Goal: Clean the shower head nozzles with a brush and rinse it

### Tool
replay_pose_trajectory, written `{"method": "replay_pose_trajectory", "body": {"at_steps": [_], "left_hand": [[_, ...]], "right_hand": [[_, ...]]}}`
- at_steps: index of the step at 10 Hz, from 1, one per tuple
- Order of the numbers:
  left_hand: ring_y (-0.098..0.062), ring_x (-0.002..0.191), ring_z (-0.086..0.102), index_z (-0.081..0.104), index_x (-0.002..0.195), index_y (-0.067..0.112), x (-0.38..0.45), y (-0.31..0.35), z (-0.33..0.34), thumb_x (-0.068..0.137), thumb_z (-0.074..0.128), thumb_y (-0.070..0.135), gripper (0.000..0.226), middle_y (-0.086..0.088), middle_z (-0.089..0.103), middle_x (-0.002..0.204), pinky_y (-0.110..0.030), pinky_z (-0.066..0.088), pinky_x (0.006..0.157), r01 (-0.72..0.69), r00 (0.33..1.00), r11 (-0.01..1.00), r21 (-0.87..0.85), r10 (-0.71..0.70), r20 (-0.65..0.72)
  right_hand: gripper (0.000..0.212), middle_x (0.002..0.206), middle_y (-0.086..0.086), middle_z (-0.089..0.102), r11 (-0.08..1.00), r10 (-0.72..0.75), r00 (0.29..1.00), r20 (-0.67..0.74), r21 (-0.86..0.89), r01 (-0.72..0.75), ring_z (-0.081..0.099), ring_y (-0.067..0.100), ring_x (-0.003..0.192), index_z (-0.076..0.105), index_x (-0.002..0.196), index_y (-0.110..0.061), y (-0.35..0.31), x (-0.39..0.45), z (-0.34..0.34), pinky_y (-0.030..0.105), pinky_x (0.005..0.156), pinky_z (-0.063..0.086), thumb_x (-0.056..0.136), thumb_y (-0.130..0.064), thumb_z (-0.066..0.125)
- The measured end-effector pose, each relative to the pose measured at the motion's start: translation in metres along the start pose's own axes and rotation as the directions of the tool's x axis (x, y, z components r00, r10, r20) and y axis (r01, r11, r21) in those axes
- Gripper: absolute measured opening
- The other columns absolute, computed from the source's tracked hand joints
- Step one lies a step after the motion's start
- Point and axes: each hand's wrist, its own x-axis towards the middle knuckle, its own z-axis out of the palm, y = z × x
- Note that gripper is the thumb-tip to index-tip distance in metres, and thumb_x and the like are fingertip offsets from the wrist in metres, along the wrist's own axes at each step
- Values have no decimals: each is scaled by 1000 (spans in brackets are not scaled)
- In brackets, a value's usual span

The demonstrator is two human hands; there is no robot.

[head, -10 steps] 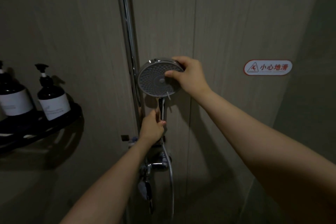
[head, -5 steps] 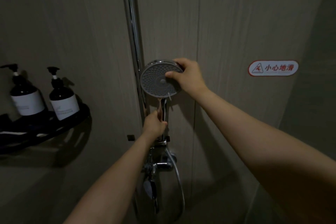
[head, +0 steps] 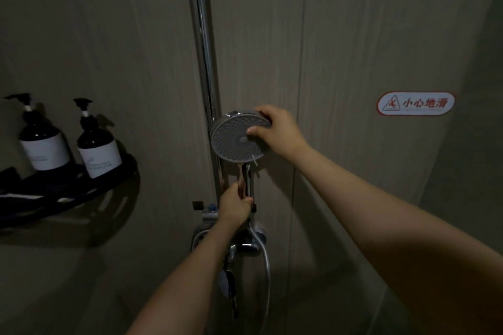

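The round chrome shower head [head: 234, 141] faces me on the wall, its grey nozzle face showing. My right hand [head: 277, 130] grips its right rim, thumb on the nozzle face and fingers over the top edge. My left hand [head: 235, 205] is wrapped round the shower head's handle [head: 247, 174] just above the mixer. No brush is in sight.
A chrome riser pipe [head: 202, 43] runs up behind the head. Below are the mixer valve [head: 245, 246] and a hanging hose [head: 266, 266]. A black corner shelf [head: 81, 193] at left carries two dark pump bottles [head: 98, 149]. A red slip-warning sticker [head: 415, 103] is on the right wall.
The view has shifted slightly, so the shelf and bottles sit further right. Both hands keep their hold on the shower head and handle.
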Motion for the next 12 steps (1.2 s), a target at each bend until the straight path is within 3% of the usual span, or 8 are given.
{"method": "replay_pose_trajectory", "body": {"at_steps": [2, 3, 4, 5, 9, 10, 11, 12], "left_hand": [[-27, 120, 53, 47, 132, 4, 4, -2, 2, 88, 57, 7, 44, -14, 57, 130, -28, 39, 100, -2, 1000, 1000, 0, 2, 16], [-27, 118, 54, 49, 129, 4, 5, -5, 0, 88, 57, 5, 42, -14, 59, 128, -28, 40, 98, 12, 999, 1000, -25, -10, 46], [-27, 117, 55, 50, 129, 4, 9, -7, 0, 88, 56, 4, 41, -14, 60, 126, -30, 41, 98, 21, 997, 999, -25, -19, 69], [-26, 116, 56, 47, 132, 6, 10, -8, 4, 89, 56, 5, 45, -13, 60, 126, -29, 41, 97, 29, 997, 1000, 8, -29, 65], [-37, 111, 58, 62, 109, -10, -11, 28, -24, 92, 49, 16, 33, -26, 63, 117, -37, 45, 91, 132, 991, 974, 186, -132, -12], [-27, 80, 69, 68, 86, -3, -21, 36, -45, 93, 52, 16, 26, -19, 72, 81, -30, 53, 72, 113, 991, 993, 42, -110, -71], [-7, 40, 55, 49, 68, 12, -33, 47, -71, 91, 55, 13, 24, -4, 56, 61, -15, 42, 38, 155, 967, 949, -276, -202, -153], [-11, 59, 54, 49, 75, 15, -54, 59, -93, 92, 54, 20, 19, -2, 55, 69, -20, 45, 50, 73, 963, 914, -399, -169, -212]], "right_hand": [[30, 101, 12, 70, 999, 35, 999, 5, -38, -35, 58, 13, 88, 67, 105, -3, 4, 0, -4, 21, 75, 40, 77, -11, 72], [26, 90, 11, 64, 976, 12, 991, 131, -218, 17, 56, 18, 83, 65, 98, -1, -7, 3, -13, 23, 58, 31, 79, -17, 70], [29, 101, 18, 65, 923, 19, 968, 251, -376, 79, 60, 25, 95, 63, 99, 0, -16, 10, -20, 23, 62, 28, 80, -20, 70], [33, 110, 20, 65, 897, 36, 966, 256, -434, 81, 60, 30, 104, 63, 103, 0, -20, 12, -21, 29, 75, 42, 80, -22, 70], [39, 123, 22, 60, 867, 91, 931, 353, -488, 100, 56, 33, 115, 57, 117, 1, -34, 6, -25, 32, 89, 44, 87, -24, 62], [44, 121, 22, 61, 857, 87, 944, 317, -507, 92, 57, 34, 113, 59, 116, -1, -34, 3, -20, 34, 89, 46, 87, -35, 60], [42, 112, 19, 64, 866, -53, 995, 84, -492, 88, 59, 34, 107, 61, 105, -5, -46, -4, -16, 38, 87, 45, 88, -43, 54], [31, 95, 18, 66, 951, -187, 975, -123, -273, 148, 58, 34, 94, 61, 88, -5, -63, -6, -7, 37, 76, 42, 90, -33, 50]]}}
